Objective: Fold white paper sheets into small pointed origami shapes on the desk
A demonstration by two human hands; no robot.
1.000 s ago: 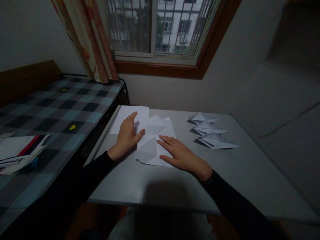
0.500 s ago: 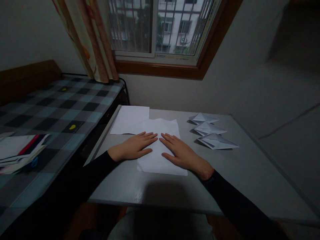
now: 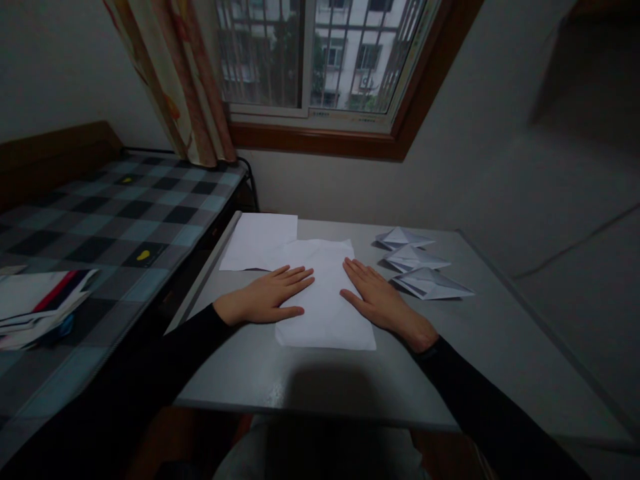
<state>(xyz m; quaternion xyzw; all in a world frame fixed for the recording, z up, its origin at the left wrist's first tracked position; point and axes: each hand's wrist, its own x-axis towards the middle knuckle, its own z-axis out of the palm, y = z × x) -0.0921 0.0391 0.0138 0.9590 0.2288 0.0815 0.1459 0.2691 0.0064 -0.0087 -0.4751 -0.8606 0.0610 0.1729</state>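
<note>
A white sheet of paper (image 3: pixel 327 313) with slightly bent corners lies flat on the grey table (image 3: pixel 240 373) in front of me. My left hand (image 3: pixel 273 295) rests flat on the sheet's left side, fingers stretched and thumb apart. On its right side lies my right hand (image 3: pixel 377 297), also flat, with fingers stretched toward the upper right edge. Neither hand grips anything. To the right of my right hand, three folded paper boats (image 3: pixel 433 283) stand in a row running away from me.
More white paper (image 3: pixel 260 237) lies at the table's back left corner, partly meeting the sheet. On the left is a bed with a checkered cover (image 3: pixel 165 207), holding a stack of papers (image 3: pixel 40 303). A curtained window (image 3: pixel 350 60) is behind the table.
My right hand has slid to the right across the sheet, widening the gap between my hands. My left hand has stayed nearly in place.
</note>
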